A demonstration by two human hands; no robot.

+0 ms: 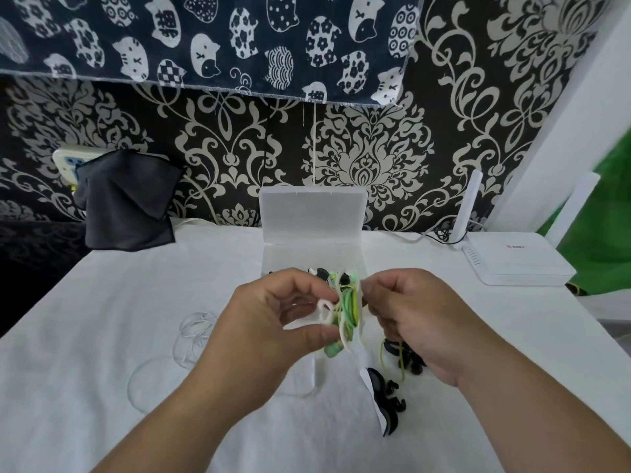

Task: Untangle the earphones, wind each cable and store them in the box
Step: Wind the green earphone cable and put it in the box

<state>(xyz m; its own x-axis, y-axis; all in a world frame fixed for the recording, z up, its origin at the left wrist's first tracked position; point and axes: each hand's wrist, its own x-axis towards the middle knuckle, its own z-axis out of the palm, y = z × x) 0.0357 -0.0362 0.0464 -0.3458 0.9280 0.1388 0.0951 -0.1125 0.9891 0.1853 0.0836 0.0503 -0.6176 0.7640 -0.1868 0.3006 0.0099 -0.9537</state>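
Both hands are raised at the centre of the frame, above the open box (270,259).

1. Left hand (269,326): fingers curled, thumb and fingertips pinching the left side of the earphone bundle (348,310) at a white loop.
2. Right hand (420,319): fingers curled, pinching the right side of the same bundle.
3. Earphone bundle: a tangle of green, yellow-green and white cables held between the two hands, clear of the table (136,421). A pale green earbud hangs at its lower end. Black and white parts show at its top edge.
4. A yellow-green cable (403,365) hangs below the right hand, beside black earphone parts partly hidden by that hand.
5. Box: translucent plastic, standing on the table at centre. Its lid (312,213) is open and stands upright against the wallpaper. The hands hide most of the base interior, so its contents cannot be determined.
6. A white cable (196,331) lies in loose loops on the table, left of the left hand.
7. A black earphone set (389,401) lies on the table, lower right of centre.

A white router (519,261) sits at the right edge of the table. A dark cloth (126,206) hangs at the left.
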